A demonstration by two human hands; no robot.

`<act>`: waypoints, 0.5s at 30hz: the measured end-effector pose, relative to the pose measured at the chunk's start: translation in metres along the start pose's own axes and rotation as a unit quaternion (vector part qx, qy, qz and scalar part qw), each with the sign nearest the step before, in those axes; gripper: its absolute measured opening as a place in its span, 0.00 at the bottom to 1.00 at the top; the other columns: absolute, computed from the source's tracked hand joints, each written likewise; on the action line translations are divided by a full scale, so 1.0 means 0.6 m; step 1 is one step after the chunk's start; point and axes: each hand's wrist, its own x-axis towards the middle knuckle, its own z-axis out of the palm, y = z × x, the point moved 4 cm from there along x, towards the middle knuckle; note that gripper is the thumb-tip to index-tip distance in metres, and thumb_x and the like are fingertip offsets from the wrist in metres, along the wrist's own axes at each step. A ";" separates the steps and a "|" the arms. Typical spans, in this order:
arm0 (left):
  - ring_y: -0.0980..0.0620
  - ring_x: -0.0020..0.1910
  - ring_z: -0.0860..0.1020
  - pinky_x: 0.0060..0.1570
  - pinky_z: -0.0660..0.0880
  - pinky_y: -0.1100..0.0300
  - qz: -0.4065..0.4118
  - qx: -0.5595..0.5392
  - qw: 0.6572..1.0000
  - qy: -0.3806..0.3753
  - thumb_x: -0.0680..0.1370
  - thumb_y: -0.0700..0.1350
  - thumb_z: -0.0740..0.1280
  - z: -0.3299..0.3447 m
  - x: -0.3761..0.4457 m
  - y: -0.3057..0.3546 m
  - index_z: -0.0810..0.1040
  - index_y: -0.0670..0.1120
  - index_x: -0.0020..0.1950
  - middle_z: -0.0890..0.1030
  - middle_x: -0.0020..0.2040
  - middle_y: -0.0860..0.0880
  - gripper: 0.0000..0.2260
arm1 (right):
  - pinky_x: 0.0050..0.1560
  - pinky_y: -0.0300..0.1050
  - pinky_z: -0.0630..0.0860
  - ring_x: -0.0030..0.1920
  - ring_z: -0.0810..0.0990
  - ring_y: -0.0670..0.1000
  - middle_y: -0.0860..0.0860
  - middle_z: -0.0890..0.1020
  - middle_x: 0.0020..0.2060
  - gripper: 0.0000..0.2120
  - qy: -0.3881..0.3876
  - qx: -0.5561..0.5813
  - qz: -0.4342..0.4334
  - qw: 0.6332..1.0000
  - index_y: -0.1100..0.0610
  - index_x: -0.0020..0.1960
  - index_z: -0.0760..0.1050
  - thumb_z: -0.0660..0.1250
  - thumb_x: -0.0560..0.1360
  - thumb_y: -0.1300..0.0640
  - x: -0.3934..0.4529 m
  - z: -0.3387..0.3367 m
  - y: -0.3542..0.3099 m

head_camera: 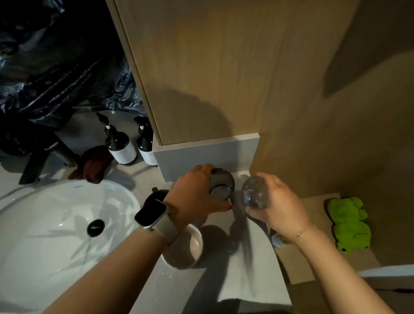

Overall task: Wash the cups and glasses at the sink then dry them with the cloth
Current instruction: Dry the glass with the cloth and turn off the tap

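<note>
A dim room with warm light falling on a wood-grain cabinet panel [209, 57] and wood-look wall [354, 119], a pale grey plinth [206, 154] at the cabinet's foot, crumpled black plastic sheeting [33, 66] in the dark corner, and a light grey counter [154, 292] below.

Bare forearms; dark-faced watch [150, 212] on pale strap, thin chain bracelet [304, 229].

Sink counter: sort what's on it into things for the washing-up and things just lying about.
For the job: dark glass in the left hand; clear glass in the right hand; white cup; dark cup; sink; white cloth.

Lying about: two pump bottles; brown rag; green frog toy; black plastic bag.
</note>
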 end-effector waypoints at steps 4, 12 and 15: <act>0.46 0.57 0.77 0.58 0.76 0.52 -0.040 0.024 0.999 -0.018 0.68 0.54 0.77 0.043 0.070 -0.028 0.70 0.49 0.67 0.77 0.60 0.48 0.32 | 0.51 0.37 0.69 0.62 0.74 0.53 0.50 0.71 0.64 0.38 -0.009 0.017 0.009 1.000 0.52 0.72 0.65 0.76 0.66 0.51 0.067 0.032 0.016; 0.43 0.57 0.77 0.59 0.77 0.55 -0.071 0.014 0.997 -0.017 0.68 0.51 0.78 0.083 0.103 -0.043 0.71 0.46 0.68 0.67 0.64 0.46 0.31 | 0.53 0.30 0.65 0.61 0.71 0.50 0.49 0.67 0.60 0.38 0.009 0.049 0.025 0.998 0.54 0.73 0.65 0.77 0.67 0.54 0.111 0.061 0.029; 0.44 0.59 0.76 0.60 0.76 0.56 -0.085 -0.018 0.996 0.010 0.69 0.51 0.77 0.086 0.105 -0.046 0.69 0.46 0.70 0.67 0.66 0.47 0.33 | 0.64 0.36 0.69 0.64 0.70 0.48 0.46 0.67 0.62 0.39 0.030 0.147 0.041 0.988 0.54 0.73 0.63 0.78 0.66 0.58 0.107 0.070 0.028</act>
